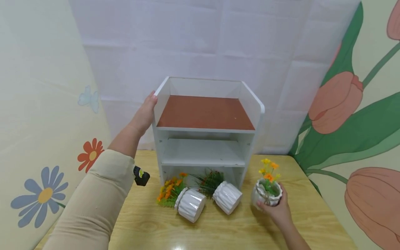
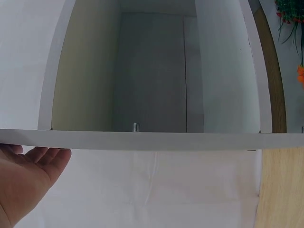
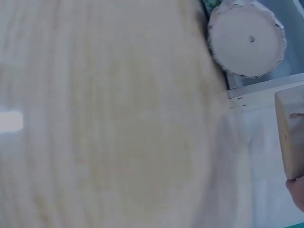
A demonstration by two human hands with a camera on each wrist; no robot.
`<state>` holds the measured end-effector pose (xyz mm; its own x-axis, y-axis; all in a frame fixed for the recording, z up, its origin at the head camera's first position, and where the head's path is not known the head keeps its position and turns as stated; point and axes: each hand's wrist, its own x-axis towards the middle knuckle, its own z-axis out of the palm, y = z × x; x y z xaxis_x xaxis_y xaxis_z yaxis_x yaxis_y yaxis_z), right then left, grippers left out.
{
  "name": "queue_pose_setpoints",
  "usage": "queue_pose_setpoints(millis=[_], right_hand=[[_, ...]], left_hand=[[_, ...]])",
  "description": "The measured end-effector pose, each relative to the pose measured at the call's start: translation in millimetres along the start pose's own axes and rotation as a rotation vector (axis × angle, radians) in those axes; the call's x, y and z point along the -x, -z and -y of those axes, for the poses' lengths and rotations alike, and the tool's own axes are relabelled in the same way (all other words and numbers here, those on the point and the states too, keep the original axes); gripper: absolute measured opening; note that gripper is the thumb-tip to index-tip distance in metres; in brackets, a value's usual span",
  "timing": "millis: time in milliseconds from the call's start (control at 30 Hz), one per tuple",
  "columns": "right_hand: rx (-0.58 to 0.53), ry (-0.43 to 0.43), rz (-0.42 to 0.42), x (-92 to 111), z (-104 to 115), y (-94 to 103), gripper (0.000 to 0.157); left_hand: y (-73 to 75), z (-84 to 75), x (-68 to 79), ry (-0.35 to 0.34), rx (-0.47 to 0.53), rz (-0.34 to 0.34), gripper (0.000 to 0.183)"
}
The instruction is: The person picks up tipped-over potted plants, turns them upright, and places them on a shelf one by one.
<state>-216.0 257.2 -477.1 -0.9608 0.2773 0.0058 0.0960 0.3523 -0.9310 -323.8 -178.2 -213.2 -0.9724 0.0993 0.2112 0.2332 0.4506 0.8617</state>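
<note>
My left hand [image 1: 145, 113] rests against the outer left side of a white shelf unit [image 1: 206, 130] with a reddish-brown top board; in the left wrist view its fingers touch the side panel [image 2: 190, 140] from outside. Over the table at right, my right hand [image 1: 276, 210] grips a white ruffled pot [image 1: 254, 195] of yellow and orange flowers [image 1: 268, 170], thumb in front. Part of that pot [image 3: 293, 128] and a fingertip show at the right wrist view's edge. Two more pots lie tipped before the unit: one with orange flowers [image 1: 170, 189], one with red-dotted greenery [image 1: 212, 181].
The unit stands on a wood-grain table [image 1: 150, 225] before a white cloth backdrop [image 1: 187, 41]. Its middle shelf [image 1: 203, 152] is bare white board. Flower-printed panels [image 1: 353, 139] flank both sides. A small dark object [image 1: 141, 176] shows beside the left sleeve.
</note>
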Motion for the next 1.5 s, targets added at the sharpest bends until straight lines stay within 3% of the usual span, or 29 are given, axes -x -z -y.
queue_pose_setpoints(millis=[467, 1033, 1500], right_hand=[[0.02, 0.019, 0.036, -3.3, 44.7, 16.5, 0.127], [0.016, 0.064, 0.084, 2.2, 81.9, 23.6, 0.124], [0.035, 0.155, 0.13, 11.8, 123.0, 23.6, 0.119]], left_hand=[[0.4, -0.8, 0.1, 0.009, -0.017, 0.009, 0.065], [-1.7, -2.0, 0.1, 0.01, -0.011, 0.01, 0.064], [-3.2, -1.9, -2.3, 0.0, -0.006, 0.004, 0.065]])
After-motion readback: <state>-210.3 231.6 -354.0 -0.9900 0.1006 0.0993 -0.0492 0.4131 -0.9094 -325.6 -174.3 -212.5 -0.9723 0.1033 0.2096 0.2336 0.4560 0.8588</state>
